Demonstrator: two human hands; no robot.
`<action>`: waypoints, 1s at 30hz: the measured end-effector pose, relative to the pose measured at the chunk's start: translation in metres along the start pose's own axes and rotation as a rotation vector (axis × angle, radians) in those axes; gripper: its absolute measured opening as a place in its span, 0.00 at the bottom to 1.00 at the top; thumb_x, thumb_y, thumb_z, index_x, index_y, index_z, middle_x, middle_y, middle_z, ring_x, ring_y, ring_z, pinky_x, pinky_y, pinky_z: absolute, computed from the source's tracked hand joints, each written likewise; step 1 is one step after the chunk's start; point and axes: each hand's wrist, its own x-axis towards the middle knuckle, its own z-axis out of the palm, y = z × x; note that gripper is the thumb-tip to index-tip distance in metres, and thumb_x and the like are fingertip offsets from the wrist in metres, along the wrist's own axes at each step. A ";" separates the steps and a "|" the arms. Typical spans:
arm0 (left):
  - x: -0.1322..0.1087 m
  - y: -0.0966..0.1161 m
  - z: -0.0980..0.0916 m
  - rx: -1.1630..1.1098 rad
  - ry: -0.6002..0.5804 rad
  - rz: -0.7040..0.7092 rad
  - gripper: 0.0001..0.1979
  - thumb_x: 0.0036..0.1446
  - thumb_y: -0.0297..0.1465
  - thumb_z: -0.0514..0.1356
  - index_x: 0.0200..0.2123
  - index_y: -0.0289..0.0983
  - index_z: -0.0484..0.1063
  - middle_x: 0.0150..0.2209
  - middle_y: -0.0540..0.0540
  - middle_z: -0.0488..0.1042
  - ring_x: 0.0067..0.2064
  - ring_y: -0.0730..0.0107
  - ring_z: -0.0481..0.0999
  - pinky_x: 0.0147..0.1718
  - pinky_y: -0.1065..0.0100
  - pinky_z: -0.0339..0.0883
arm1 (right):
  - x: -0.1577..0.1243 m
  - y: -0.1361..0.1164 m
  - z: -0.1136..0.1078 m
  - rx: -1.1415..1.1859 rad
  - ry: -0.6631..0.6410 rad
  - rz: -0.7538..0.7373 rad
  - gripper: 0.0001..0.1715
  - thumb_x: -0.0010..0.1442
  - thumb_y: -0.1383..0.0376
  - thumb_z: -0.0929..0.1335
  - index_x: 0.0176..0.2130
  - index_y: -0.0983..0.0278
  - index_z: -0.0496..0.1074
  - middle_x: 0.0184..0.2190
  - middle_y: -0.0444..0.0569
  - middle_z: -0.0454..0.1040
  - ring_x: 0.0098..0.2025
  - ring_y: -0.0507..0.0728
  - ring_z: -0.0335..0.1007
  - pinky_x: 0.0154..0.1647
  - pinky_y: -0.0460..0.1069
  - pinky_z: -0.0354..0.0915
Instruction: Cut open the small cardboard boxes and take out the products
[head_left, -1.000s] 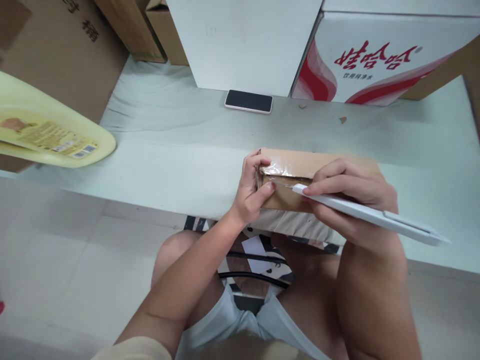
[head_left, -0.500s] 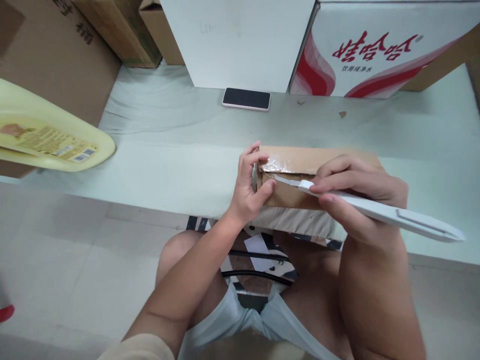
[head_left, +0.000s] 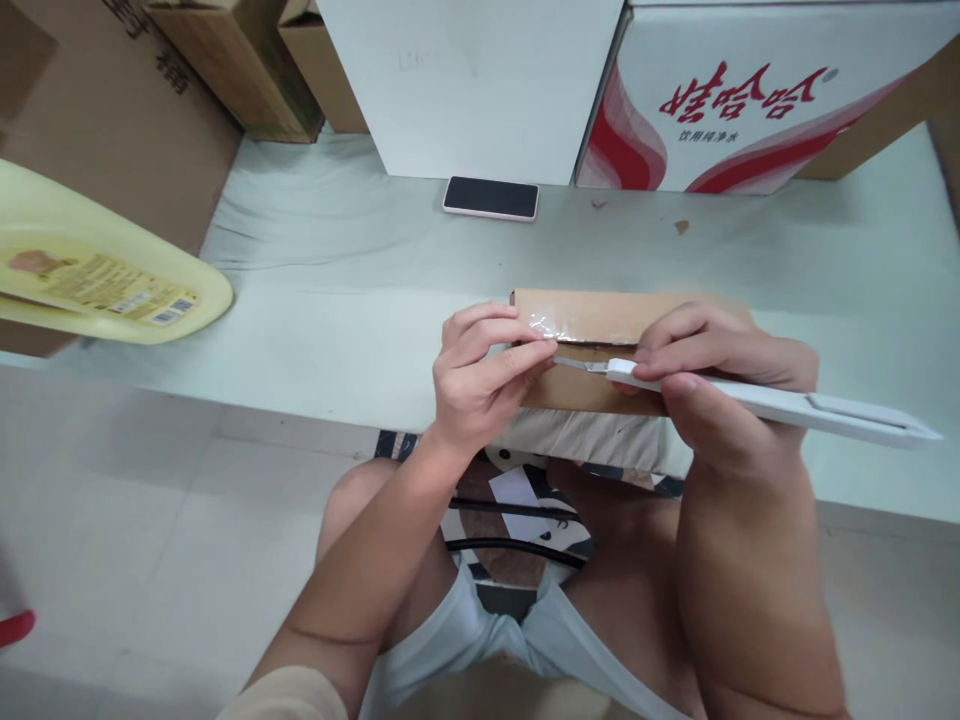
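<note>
A small brown cardboard box point(head_left: 592, 316) with shiny clear tape point(head_left: 549, 326) lies near the table's front edge, a dark slit running along its seam. My right hand point(head_left: 720, 365) is closed round a white utility knife point(head_left: 780, 400), its blade out and pointing left along the slit. At the box's left end, my left hand point(head_left: 484, 375) has its fingertips pinched together by the blade's tip. Whatever lies between those fingertips is hidden.
A phone point(head_left: 491, 198) lies behind the box, before a white carton point(head_left: 480, 90) and a red-and-white carton point(head_left: 750, 100). Small brown scraps point(head_left: 681, 227) are on the table. A yellow bottle point(head_left: 112, 250) stands at left, near larger cardboard boxes point(head_left: 97, 110).
My left hand has let go of the box's left end and brought its fingertips together by the blade tip. The knife has shifted slightly right, its rear end raised a little in view.
</note>
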 end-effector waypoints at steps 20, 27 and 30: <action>-0.001 -0.018 -0.008 -0.170 0.213 -0.099 0.06 0.59 0.35 0.71 0.32 0.43 0.80 0.32 0.51 0.78 0.40 0.69 0.78 0.44 0.62 0.75 | -0.002 -0.001 0.009 -0.135 0.119 0.038 0.07 0.61 0.65 0.73 0.32 0.57 0.82 0.30 0.46 0.78 0.30 0.55 0.74 0.29 0.51 0.70; -0.002 -0.015 -0.022 -0.163 0.182 -0.282 0.09 0.67 0.38 0.64 0.38 0.42 0.83 0.37 0.47 0.81 0.40 0.70 0.80 0.39 0.67 0.74 | -0.005 0.002 0.007 -0.184 0.082 -0.031 0.07 0.61 0.67 0.73 0.35 0.55 0.82 0.32 0.45 0.79 0.31 0.54 0.74 0.29 0.50 0.69; -0.003 -0.019 -0.028 -0.229 0.194 -0.402 0.09 0.62 0.41 0.68 0.36 0.42 0.85 0.36 0.47 0.81 0.38 0.71 0.80 0.34 0.70 0.72 | -0.006 0.002 0.007 -0.211 0.052 -0.062 0.06 0.61 0.67 0.73 0.36 0.55 0.82 0.32 0.45 0.79 0.31 0.54 0.74 0.30 0.50 0.70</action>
